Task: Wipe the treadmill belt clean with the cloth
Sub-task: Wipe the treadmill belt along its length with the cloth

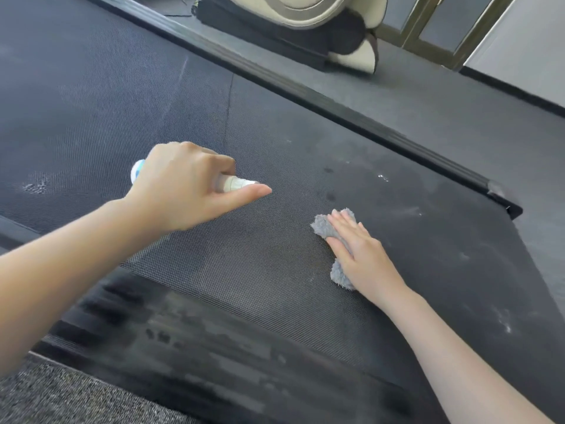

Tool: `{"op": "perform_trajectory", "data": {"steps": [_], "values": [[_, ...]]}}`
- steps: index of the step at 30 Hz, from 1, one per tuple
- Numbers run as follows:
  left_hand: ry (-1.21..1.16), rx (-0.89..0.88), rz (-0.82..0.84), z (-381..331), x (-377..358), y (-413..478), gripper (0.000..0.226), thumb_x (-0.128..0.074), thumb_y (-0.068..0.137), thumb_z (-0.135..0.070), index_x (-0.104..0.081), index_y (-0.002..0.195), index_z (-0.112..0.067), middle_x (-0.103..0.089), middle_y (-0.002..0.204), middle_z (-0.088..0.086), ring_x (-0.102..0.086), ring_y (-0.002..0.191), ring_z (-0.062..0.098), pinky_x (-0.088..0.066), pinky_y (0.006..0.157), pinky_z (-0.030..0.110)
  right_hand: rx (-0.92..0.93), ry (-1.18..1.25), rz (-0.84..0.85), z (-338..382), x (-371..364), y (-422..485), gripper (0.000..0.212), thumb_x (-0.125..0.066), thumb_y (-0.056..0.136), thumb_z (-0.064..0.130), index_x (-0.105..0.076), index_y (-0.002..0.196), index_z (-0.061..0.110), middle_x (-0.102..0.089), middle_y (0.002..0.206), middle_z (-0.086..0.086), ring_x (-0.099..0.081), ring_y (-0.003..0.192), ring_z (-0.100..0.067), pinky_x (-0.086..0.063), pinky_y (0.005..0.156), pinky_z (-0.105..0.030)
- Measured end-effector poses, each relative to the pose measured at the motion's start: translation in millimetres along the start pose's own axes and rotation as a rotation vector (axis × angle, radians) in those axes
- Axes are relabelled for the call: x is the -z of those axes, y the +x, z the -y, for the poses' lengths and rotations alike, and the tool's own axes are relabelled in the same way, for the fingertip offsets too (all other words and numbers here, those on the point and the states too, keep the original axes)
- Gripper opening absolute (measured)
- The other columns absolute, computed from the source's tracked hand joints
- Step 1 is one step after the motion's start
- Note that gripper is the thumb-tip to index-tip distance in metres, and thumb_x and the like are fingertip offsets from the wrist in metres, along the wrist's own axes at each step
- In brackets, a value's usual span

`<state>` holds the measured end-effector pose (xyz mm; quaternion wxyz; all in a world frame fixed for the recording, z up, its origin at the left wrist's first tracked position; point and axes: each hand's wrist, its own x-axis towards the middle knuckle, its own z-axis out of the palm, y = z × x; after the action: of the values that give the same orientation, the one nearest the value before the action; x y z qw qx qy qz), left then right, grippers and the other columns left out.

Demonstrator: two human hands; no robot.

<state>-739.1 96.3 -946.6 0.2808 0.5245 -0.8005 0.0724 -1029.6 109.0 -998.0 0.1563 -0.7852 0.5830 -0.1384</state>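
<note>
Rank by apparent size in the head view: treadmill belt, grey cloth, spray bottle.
treadmill belt, fills most of the frame
grey cloth, partly under the right hand
spray bottle, mostly hidden in the left hand, so cloth versus bottle is unsure

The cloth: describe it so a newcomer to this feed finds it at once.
Start from the dark mesh treadmill belt that fills the view. Right of its centre, the right hand presses flat on the cloth. It is a fluffy grey wad, unlike the white bottle gripped by the left hand.
</note>
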Motion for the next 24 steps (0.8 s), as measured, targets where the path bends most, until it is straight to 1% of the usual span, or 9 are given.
{"op": "perform_trajectory", "data": {"steps": [5,7,10,13,15,18,20,22,24], "values": [[0.027,-0.021,0.068,-4.5,-0.1,-0.8,0.085,-0.012,0.071,-0.089,-0.047,0.05,-0.014,-0.05,0.046,-0.003,-0.051,0.048,0.022,-0.024,0.047,0.022,-0.189,-0.007,-0.049,-36.2,21.0,-15.2,0.046,-0.038,0.1,0.027,-0.029,0.145,0.021,-0.02,0.153,0.011,-0.004,0.13,0.01,0.002,0.109,-0.013],[0.051,-0.013,0.106,-5.3,2.2,-2.4,0.084,-0.016,0.066,-0.09,-0.046,0.051,-0.013,-0.051,0.045,-0.003,-0.052,0.048,0.021,-0.022,0.048,0.022,-0.226,0.005,-0.067,-42.0,24.6,-19.1,0.046,-0.038,0.1,0.025,-0.03,0.144,0.02,-0.021,0.152,0.011,-0.004,0.127,0.011,0.002,0.108,-0.013],[0.093,-0.001,0.137,-5.9,6.8,-7.4,0.078,-0.021,0.064,-0.086,-0.046,0.051,-0.013,-0.049,0.043,-0.002,-0.05,0.047,0.019,-0.021,0.047,0.021,-0.22,0.002,-0.082,-46.2,23.0,-20.0,0.045,-0.038,0.1,0.025,-0.03,0.144,0.02,-0.021,0.153,0.01,-0.005,0.129,0.01,0.001,0.11,-0.016],[0.117,0.015,0.114,-6.9,12.5,-12.8,0.071,-0.027,0.066,-0.078,-0.048,0.049,-0.012,-0.048,0.042,-0.001,-0.048,0.044,0.02,-0.016,0.047,0.018,-0.224,-0.005,-0.085,-46.9,21.8,-19.7,0.045,-0.037,0.1,0.026,-0.03,0.144,0.021,-0.021,0.152,0.011,-0.005,0.129,0.009,0.0,0.11,-0.016],[0.104,0.004,0.075,-9.4,11.9,-18.2,0.064,-0.035,0.069,-0.07,-0.049,0.046,-0.013,-0.045,0.04,-0.002,-0.045,0.039,0.021,-0.013,0.048,0.015,-0.233,0.002,-0.087,-45.3,22.8,-20.5,0.045,-0.037,0.1,0.027,-0.03,0.144,0.022,-0.02,0.152,0.013,-0.005,0.127,0.009,0.001,0.109,-0.016],[0.054,-0.022,0.08,-12.7,10.6,-26.8,0.056,-0.042,0.073,-0.061,-0.05,0.043,-0.014,-0.039,0.039,-0.006,-0.039,0.034,0.019,-0.009,0.05,0.012,-0.242,0.01,-0.078,-42.2,24.3,-21.4,0.045,-0.037,0.1,0.027,-0.03,0.145,0.022,-0.019,0.151,0.015,-0.004,0.125,0.009,0.001,0.107,-0.014],[0.059,-0.045,0.081,-12.2,10.6,-27.4,0.056,-0.042,0.074,-0.061,-0.047,0.043,-0.015,-0.035,0.039,-0.007,-0.036,0.033,0.018,-0.008,0.051,0.012,-0.237,0.006,-0.075,-41.7,24.4,-21.4,0.045,-0.036,0.1,0.027,-0.029,0.145,0.023,-0.018,0.151,0.015,-0.004,0.125,0.009,0.001,0.107,-0.015],[0.101,-0.039,0.079,-11.5,11.1,-23.0,0.062,-0.038,0.074,-0.067,-0.045,0.043,-0.014,-0.04,0.038,-0.006,-0.039,0.033,0.018,-0.008,0.049,0.013,-0.246,0.011,-0.074,-41.9,24.7,-21.3,0.045,-0.037,0.1,0.027,-0.029,0.145,0.023,-0.017,0.149,0.018,-0.004,0.125,0.009,0.001,0.107,-0.015],[0.135,-0.029,0.057,-12.2,8.8,-14.6,0.067,-0.032,0.071,-0.074,-0.041,0.046,-0.013,-0.046,0.04,-0.003,-0.045,0.038,0.02,-0.01,0.047,0.016,-0.241,0.006,-0.076,-43.5,24.1,-20.8,0.046,-0.037,0.1,0.027,-0.03,0.145,0.022,-0.019,0.151,0.015,-0.004,0.126,0.01,0.001,0.108,-0.015]]}}
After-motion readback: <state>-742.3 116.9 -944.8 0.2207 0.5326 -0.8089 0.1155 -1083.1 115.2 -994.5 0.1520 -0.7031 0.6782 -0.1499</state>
